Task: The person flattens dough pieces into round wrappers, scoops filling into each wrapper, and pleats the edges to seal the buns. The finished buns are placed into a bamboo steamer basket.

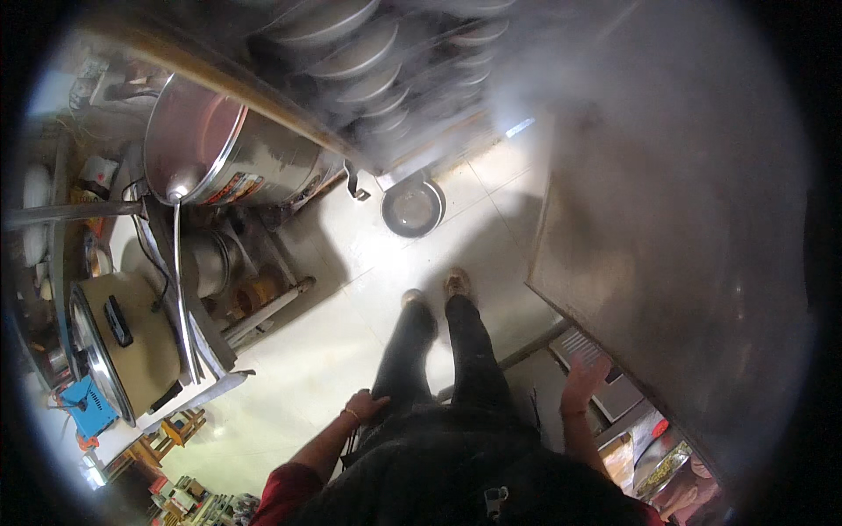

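My left hand [368, 406] hangs beside my left thigh with its fingers partly curled; whether anything is in it is hidden. Raised on the other side, my right hand [585, 375] is blurred, its fingers apart and nothing seen in them. It is close to the lower edge of a wide metal door panel [658, 263], veiled by steam. Ahead stands an open steam cabinet, its frame [263, 92] around stacked rows of plates or shallow dishes [355, 56]. A round metal basin [413, 209] rests on the floor below the cabinet's front edge.
On the left, a large steel pot [283, 154] and a lidded tan pot [141, 329] stand on a worktable, with a long-handled ladle [177, 263] between. A blue box [89, 404] sits nearby. A metal latch [356, 183] juts from the cabinet. Another person's arm [681, 503] shows beside a food tray [664, 470].
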Motion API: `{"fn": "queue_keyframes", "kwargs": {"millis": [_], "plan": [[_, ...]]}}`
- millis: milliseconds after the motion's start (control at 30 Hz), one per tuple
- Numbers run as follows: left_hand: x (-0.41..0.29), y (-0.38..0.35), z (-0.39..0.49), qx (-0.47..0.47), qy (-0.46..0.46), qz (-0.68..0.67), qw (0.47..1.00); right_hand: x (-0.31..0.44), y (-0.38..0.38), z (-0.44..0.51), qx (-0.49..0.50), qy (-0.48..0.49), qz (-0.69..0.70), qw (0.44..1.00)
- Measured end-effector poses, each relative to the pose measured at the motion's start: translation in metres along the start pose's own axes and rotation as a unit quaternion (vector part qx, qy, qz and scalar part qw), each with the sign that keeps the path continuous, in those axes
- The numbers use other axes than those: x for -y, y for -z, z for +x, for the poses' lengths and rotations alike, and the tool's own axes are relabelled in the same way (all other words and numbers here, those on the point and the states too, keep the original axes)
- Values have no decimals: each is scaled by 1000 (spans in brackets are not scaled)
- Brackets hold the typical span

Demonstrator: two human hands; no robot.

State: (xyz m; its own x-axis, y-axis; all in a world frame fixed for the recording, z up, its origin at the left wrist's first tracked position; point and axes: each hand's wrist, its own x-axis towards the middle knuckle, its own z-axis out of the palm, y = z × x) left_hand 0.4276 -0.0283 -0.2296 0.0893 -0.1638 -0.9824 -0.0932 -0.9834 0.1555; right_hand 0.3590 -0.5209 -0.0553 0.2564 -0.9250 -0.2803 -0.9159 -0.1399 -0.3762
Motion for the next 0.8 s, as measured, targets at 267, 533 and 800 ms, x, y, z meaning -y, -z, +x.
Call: {"fn": "queue_keyframes", "kwargs": {"millis": [267,533,800], "plan": [[-57,36,-7,-165,-64,-332,926,-86,-136,-47,410,69,-213,884],[-70,21,27,-175,-70,-245,951,86,-278,97,312,265,-11,912],[-125,-27,76,-167,-60,-405,897,316,-384,248,-56,626,32,777]]}}
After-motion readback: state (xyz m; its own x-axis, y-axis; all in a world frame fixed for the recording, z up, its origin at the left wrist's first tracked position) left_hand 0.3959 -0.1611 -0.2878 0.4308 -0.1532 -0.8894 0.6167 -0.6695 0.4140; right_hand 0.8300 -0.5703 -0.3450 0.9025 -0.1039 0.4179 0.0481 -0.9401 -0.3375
